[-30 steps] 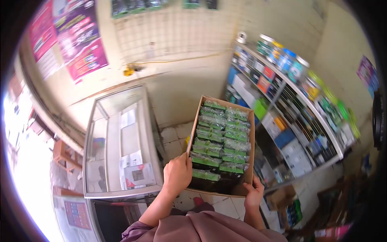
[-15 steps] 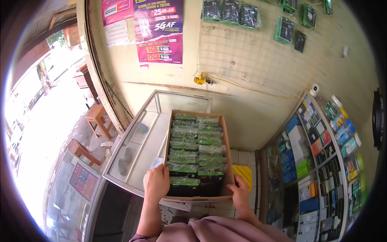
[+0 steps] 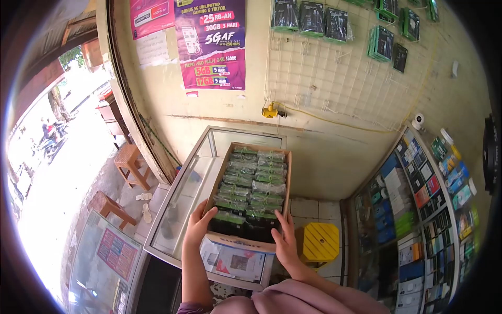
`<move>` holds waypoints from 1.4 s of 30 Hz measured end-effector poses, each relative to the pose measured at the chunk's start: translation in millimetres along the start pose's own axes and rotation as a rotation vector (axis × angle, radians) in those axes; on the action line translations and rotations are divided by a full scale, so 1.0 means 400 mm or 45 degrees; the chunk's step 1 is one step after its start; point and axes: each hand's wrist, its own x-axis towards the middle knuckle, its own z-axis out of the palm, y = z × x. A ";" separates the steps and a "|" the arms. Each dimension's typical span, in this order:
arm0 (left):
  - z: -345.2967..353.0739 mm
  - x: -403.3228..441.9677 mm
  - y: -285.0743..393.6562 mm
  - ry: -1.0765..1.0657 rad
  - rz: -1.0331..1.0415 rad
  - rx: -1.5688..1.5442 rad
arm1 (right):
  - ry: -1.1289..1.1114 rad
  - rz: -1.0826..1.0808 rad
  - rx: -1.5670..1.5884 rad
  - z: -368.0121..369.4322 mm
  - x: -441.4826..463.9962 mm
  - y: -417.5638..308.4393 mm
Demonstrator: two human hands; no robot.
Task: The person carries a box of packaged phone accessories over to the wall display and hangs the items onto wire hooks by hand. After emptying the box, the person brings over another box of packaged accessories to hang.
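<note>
A: Head view, go. Holding what?
B: Gripping the cardboard box (image 3: 230,240) with both hands, left hand (image 3: 196,226) clamped on the near part of the left side, right hand (image 3: 285,240) clamped on the right side by the near corner
A: Thumbs?
B: Lying at the rim on both sides, pointing in toward the packets (image 3: 269,180)
A: Box where?
B: Over the glass display case (image 3: 178,209), tilted a bit in view. Can't tell if touching the glass, underside hidden
A: Packed with?
B: Two columns of black-and-green packets in clear plastic, running from far end to near end. Printed on the near wall too, partly readable
A: Around it?
B: Under the glass, just past the near wall, printed papers (image 3: 238,261). To the right on the tiles, a yellow stool (image 3: 320,242), then a stocked shelf unit (image 3: 429,230)
A: Behind?
B: On the wall, a purple poster (image 3: 212,47), a wire grid (image 3: 314,73) with hanging packs (image 3: 337,25), and a yellow plug adapter (image 3: 270,111)
A: Left edge?
B: Outside the doorway, two brown stools (image 3: 133,167) and pale slippers (image 3: 147,213)
</note>
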 end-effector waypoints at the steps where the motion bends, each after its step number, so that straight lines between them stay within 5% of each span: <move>1: -0.002 0.035 -0.022 0.064 0.036 0.105 | 0.028 -0.050 -0.064 0.013 0.022 0.013; 3: 0.010 0.079 -0.041 0.273 0.202 0.476 | 0.047 -0.054 -0.032 0.033 0.068 0.044; 11: 0.026 0.177 -0.085 0.677 0.519 0.603 | 0.115 -0.070 -0.002 0.078 0.148 0.080; 15: 0.062 0.118 -0.056 0.799 0.366 0.743 | -0.059 -0.010 0.097 0.014 0.115 0.072; 17: 0.112 0.060 -0.053 1.028 0.835 1.137 | -0.139 0.034 0.273 -0.044 0.064 0.082; 24: 0.434 -0.216 -0.146 0.709 1.084 1.026 | -0.060 0.314 0.187 -0.480 -0.170 0.202; 31: 0.732 -0.441 -0.274 0.580 0.891 0.927 | 0.251 0.357 -0.080 -0.933 -0.321 0.333; 42: 0.835 -0.527 -0.274 0.412 0.718 0.861 | 0.356 0.396 -0.098 -1.007 -0.346 0.258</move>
